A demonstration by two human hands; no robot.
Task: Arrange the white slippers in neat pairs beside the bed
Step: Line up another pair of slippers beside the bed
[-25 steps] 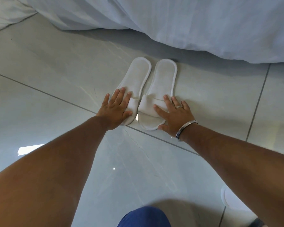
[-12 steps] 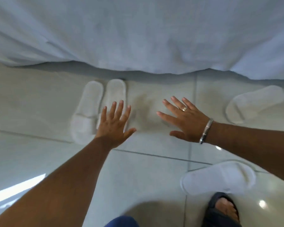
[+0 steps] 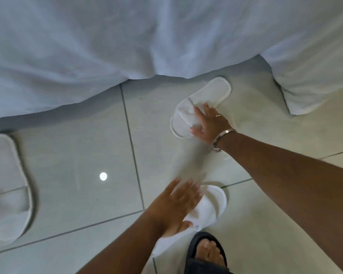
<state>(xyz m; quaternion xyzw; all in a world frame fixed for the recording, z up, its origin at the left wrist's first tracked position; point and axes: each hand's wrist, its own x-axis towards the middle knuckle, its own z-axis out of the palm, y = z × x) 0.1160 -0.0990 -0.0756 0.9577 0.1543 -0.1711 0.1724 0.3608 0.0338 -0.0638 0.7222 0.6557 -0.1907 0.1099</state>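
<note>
Two hands apart | right hand (image 3: 210, 123) flat on far slipper (image 3: 202, 103) | left hand (image 3: 176, 206) on near slipper (image 3: 210, 208)

My right hand (image 3: 209, 124) lies flat on the toe band of one white slipper (image 3: 201, 106) near the bed sheet (image 3: 127, 40). My left hand (image 3: 176, 204) covers another slipper (image 3: 212, 206), just beside my foot in a black sandal (image 3: 207, 252).

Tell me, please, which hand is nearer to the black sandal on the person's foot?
Left. The left hand rests on a white slipper right beside the black sandal; the right hand is farther away, near the bed.
</note>
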